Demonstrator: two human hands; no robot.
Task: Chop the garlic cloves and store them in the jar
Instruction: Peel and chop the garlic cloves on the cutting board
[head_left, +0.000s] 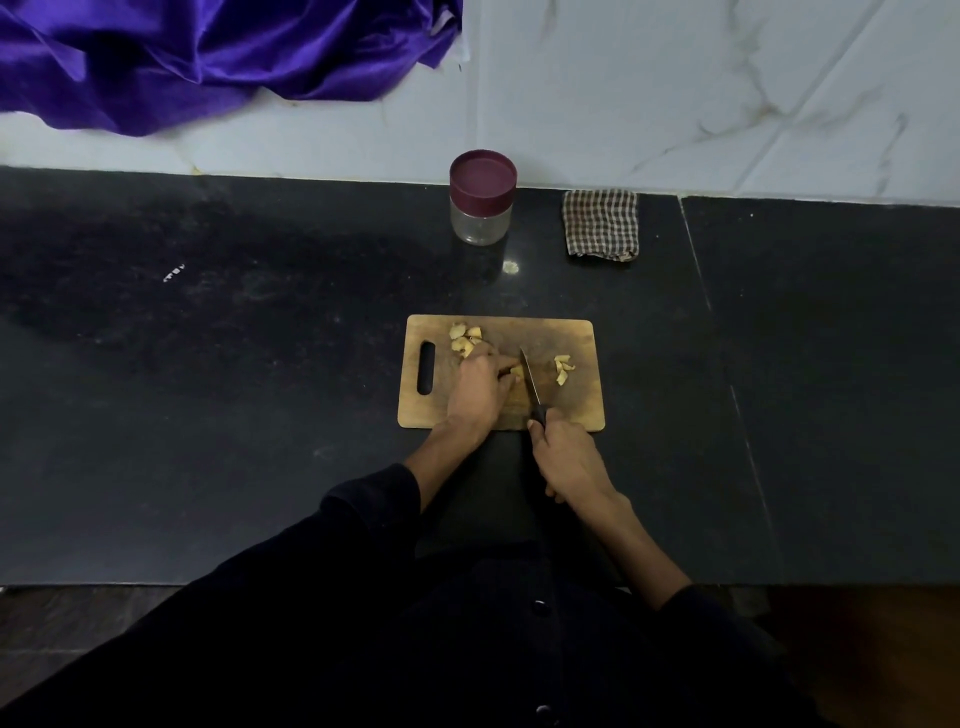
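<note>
Head view: a garlic clove (516, 371) sits mid-board (582, 410), pinned under my left hand (479, 391), fingers curled narrow on it. My right hand (566, 457), at the board's near edge, has its fingers wrapped around the knife (531, 385), blade just right of the clove. Whole cloves (465, 340) lie at the board's far left, cut pieces (563, 368) at its right. Beyond the board stand the lidded jar (482, 198) and a checked cloth (601, 223) on the tabletop (208, 415).
</note>
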